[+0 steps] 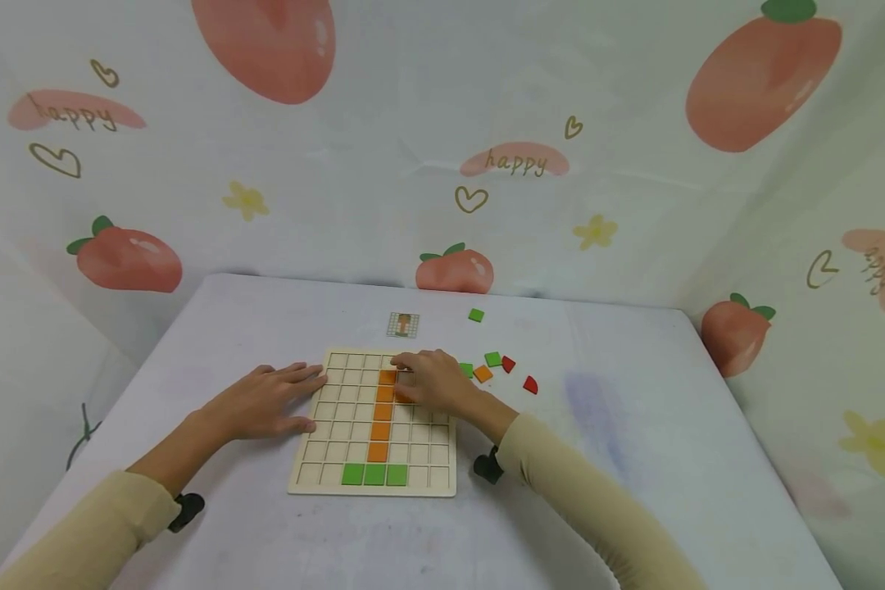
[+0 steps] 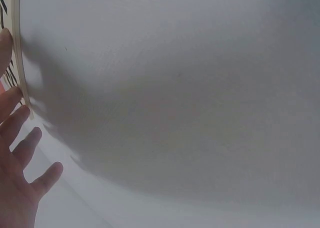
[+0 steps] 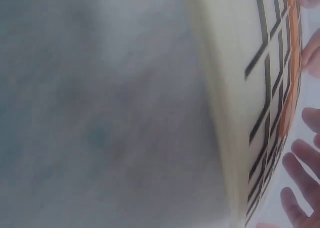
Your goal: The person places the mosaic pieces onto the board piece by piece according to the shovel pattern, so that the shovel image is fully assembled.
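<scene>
- The table (image 1: 656,426) offers the widest room for moving, off to the right of the loose pieces; its far edge meets the fruit-printed backdrop (image 1: 361,197).
- The board (image 1: 421,452) lies flat near the table's middle, well apart from its side edges. A push from either hand could slide or turn it, and a jolt might unseat pieces.
- The left hand (image 1: 269,401), fingers spread and relaxed, has its fingertips at the board's left edge and grips nothing; should it lift, the board may lose its steadying.
- The right hand (image 1: 442,381) is bent over the board's upper right (whether its fingers pinch a piece, I cannot tell). Its low wrist could brush the loose pieces beside it.
- The picture card (image 1: 402,324) lies just beyond the board's far edge, where a forward reach might nudge it.
- Orange squares (image 1: 381,410) form a column on the grid, above three green squares (image 1: 374,474); sloppy placing could leave one straddling a line.
- Red quarter-rounds (image 1: 531,384), smallest of all, lie to the right, easily knocked.
</scene>
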Demonstrator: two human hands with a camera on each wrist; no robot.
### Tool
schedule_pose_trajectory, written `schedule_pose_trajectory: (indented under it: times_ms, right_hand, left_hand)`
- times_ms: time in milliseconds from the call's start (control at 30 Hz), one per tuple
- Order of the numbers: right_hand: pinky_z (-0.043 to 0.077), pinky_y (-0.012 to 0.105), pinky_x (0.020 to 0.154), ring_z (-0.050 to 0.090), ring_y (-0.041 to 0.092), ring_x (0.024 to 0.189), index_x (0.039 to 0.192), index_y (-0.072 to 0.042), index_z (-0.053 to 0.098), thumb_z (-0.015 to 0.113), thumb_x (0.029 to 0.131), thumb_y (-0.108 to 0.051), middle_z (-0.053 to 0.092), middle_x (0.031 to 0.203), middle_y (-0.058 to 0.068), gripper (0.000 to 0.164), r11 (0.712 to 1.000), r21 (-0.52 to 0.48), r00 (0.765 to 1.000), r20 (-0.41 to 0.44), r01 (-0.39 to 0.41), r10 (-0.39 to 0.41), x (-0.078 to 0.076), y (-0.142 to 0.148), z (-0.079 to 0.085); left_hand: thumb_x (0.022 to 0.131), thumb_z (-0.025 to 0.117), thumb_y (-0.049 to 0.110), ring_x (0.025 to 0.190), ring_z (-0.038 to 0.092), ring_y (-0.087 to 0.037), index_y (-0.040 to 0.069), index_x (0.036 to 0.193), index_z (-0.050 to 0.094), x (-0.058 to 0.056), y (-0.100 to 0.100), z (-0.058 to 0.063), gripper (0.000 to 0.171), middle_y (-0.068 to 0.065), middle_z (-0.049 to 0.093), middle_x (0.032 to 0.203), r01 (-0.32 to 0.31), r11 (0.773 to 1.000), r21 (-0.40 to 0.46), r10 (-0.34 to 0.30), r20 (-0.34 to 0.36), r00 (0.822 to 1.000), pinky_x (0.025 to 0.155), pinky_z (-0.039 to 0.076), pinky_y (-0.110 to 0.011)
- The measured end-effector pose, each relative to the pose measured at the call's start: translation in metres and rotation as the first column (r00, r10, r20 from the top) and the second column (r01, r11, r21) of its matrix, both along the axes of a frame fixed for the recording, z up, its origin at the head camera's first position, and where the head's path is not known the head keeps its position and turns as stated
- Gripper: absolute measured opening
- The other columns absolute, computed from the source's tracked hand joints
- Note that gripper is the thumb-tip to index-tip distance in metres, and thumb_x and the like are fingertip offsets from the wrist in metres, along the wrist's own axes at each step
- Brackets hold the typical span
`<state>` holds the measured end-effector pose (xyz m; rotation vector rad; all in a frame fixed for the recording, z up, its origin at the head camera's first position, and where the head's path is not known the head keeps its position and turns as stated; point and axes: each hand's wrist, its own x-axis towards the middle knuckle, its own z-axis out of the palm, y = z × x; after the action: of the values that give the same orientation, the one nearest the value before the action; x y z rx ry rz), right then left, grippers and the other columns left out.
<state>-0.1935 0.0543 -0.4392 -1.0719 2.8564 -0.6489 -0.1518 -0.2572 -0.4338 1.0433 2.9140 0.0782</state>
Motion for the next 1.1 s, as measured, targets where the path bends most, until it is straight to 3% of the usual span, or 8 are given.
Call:
schedule_pose_trajectory:
  times_ms: [300,633,1100]
  right_hand:
    - [0.049,0.039,0.095,0.065,0.019,0.104,0.129,-0.009,0.065,0.072,0.092,-0.021,0.072,0.115,0.003,0.039,0.997,-0.044,0.995,0.083,0.067,-0.063,-0.003,0.046,0.005]
    - [0.044,0.045,0.103,0.062,0.025,0.116,0.126,-0.006,0.066,0.077,0.088,-0.012,0.072,0.117,0.005,0.041,0.995,-0.059,0.997,0.006,0.076,-0.075,-0.007,0.099,-0.002]
    - [0.043,0.05,0.103,0.059,0.028,0.116,0.123,-0.004,0.068,0.072,0.084,0.001,0.071,0.114,0.007,0.039,0.997,-0.018,0.997,-0.015,0.075,-0.076,-0.007,0.12,-0.01]
  left_hand:
    - [0.089,0.065,0.058,0.131,0.051,-0.038,0.009,0.142,0.057,0.0,-0.001,0.0,0.073,-0.013,0.054,0.144,0.001,1.0,0.004,-0.001,0.004,1.0,0.092,0.046,-0.058]
    - [0.088,0.065,0.058,0.131,0.051,-0.037,0.009,0.142,0.056,0.001,0.0,0.002,0.073,-0.013,0.054,0.144,-0.007,1.0,-0.004,0.007,0.009,1.0,0.093,0.046,-0.057]
    - [0.087,0.067,0.058,0.131,0.051,-0.037,0.009,0.141,0.057,0.0,0.001,-0.002,0.074,-0.013,0.054,0.144,-0.006,1.0,0.006,0.006,0.001,1.0,0.093,0.046,-0.058]
